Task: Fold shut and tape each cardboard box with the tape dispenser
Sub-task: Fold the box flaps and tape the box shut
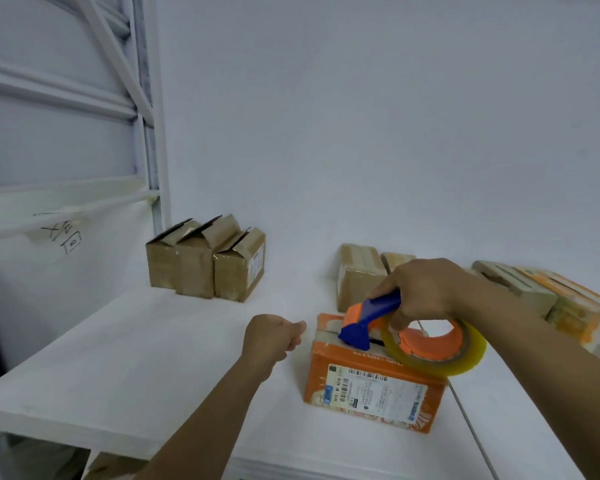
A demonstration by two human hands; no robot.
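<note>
An orange cardboard box (371, 393) with a white shipping label stands on the white table, its top flaps folded down. My right hand (423, 292) grips the blue handle of the orange tape dispenser (371, 323), whose front end presses on the box's top seam. Its roll of clear yellowish tape (465, 358) hangs over the box's right side. My left hand (274, 337) hovers just left of the box with fingers curled, holding nothing.
Three brown boxes (205, 265) with loose top flaps stand at the back left by the wall. Behind the dispenser lie brown taped boxes (357, 275). A pile of boxes (551, 303) sits at the right. A white shelf frame (146, 109) rises at left.
</note>
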